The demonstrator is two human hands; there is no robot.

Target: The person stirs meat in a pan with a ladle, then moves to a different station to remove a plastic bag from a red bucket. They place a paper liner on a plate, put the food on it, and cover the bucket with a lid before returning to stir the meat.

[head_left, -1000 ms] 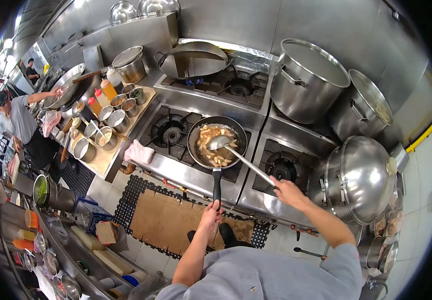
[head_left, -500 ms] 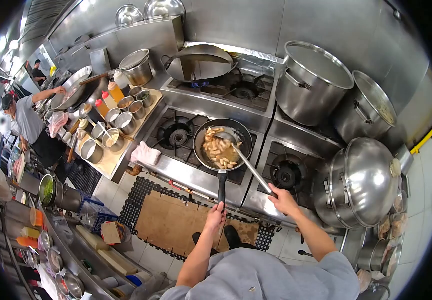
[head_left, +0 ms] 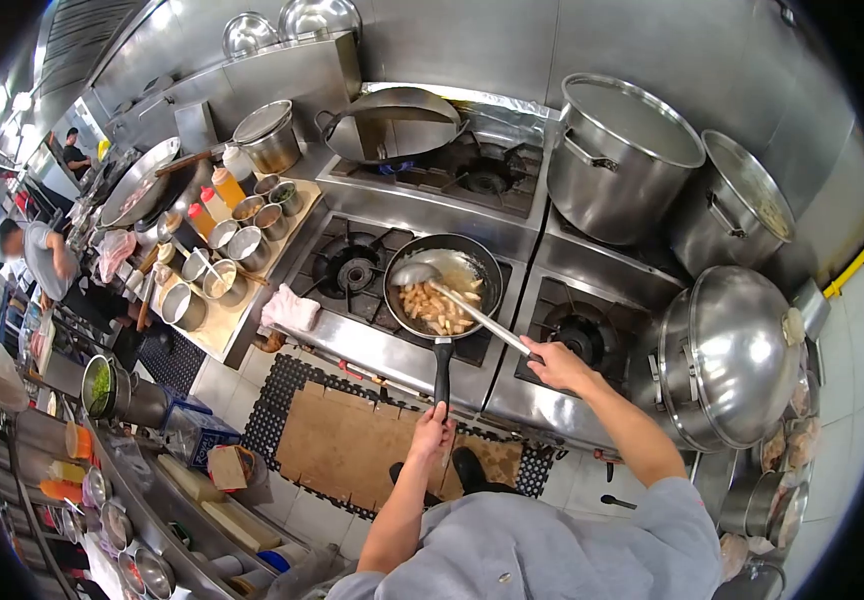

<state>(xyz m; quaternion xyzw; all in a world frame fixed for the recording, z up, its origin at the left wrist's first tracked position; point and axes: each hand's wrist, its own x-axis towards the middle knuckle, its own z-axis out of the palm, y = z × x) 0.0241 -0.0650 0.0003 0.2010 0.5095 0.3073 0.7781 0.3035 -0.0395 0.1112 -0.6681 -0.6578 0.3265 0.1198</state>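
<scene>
The person's left hand (head_left: 434, 433) has its fingers curled firmly around the near end of the straight black handle (head_left: 443, 374) of a round, dark-coated frying pan (head_left: 493, 290). The frying pan is over a front burner of the stainless-steel stove (head_left: 350, 334), its handle pointing toward the person's body; whether its base touches the grate cannot be told. The right hand (head_left: 558, 366) is wrapped around the upper end of a long-handled metal ladle (head_left: 416, 274). The ladle's shaft slants across the pan's right rim, and its rounded bowl lies inside, toward the left wall. Light-brown chunks of food (head_left: 439, 308) are gathered in the near part of the pan, with pale liquid (head_left: 460, 268) behind them.

Left of the pan is a black iron burner (head_left: 352, 272), and a pale pink, crumpled cloth (head_left: 291, 308) lies at the stove's front left corner. A wide, dark metal wok (head_left: 392, 130) sits at the back. To the right stand a tall cylindrical steel pot (head_left: 617, 175) and a shiny domed steel vessel (head_left: 742, 350). On the left, a tan-covered tabletop (head_left: 220, 325) carries round steel containers (head_left: 184, 306) and an orange squeeze bottle (head_left: 227, 187). Farther left stands a co-worker in a grey shirt (head_left: 47, 260).
</scene>
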